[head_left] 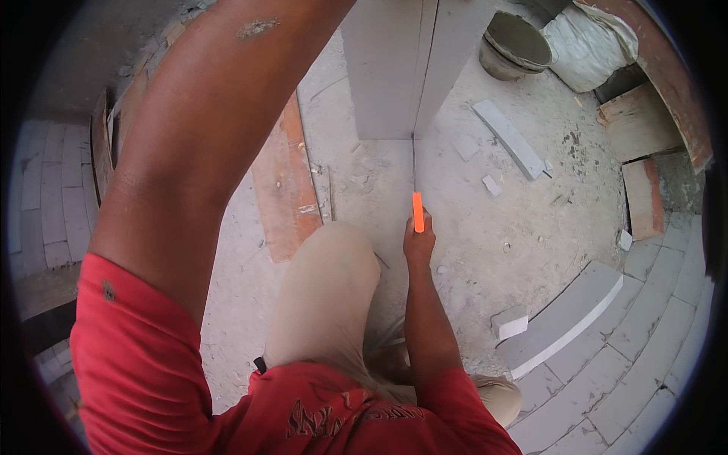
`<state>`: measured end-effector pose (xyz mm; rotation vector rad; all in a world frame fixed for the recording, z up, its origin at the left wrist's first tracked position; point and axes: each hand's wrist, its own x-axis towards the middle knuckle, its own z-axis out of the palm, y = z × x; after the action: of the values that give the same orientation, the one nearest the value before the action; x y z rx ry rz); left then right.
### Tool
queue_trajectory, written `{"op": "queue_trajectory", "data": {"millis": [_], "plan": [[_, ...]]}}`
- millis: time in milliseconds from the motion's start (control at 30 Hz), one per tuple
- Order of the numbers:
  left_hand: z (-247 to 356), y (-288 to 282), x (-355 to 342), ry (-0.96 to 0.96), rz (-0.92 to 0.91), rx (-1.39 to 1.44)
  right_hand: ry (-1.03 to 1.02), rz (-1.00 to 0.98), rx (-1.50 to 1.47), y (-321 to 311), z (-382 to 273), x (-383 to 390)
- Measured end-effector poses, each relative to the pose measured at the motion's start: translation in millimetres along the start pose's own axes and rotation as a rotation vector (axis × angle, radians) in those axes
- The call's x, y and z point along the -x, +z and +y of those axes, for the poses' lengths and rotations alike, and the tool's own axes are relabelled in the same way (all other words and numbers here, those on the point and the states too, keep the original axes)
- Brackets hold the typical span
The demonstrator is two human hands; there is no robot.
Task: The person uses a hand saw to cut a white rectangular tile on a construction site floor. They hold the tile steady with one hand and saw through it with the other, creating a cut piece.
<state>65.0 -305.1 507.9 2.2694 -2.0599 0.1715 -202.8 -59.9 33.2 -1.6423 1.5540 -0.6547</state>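
Observation:
My right hand is wrapped round the orange handle of a hand saw. Seen edge-on, the thin dark blade runs away from me to a tall light-grey block standing on the floor. It meets a narrow dark cut line that runs up the block's face. My left arm reaches up past the top edge of the picture, so the left hand is out of sight. Beneath the arms, one bent knee in beige trousers is close to the block.
A cement-stained bucket and a white sack stand at the far right. A narrow grey strip and small chips lie on the dusty floor. A long wooden board lies left, a slab near the right block wall.

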Motion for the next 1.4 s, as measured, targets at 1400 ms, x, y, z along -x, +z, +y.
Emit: {"op": "queue_trajectory", "data": {"millis": [1400], "plan": [[-16.2,8.9,-21.6,-0.071,0.041,0.096,0.275,-0.550,0.462,-147.2,35.5,122.2]]}}
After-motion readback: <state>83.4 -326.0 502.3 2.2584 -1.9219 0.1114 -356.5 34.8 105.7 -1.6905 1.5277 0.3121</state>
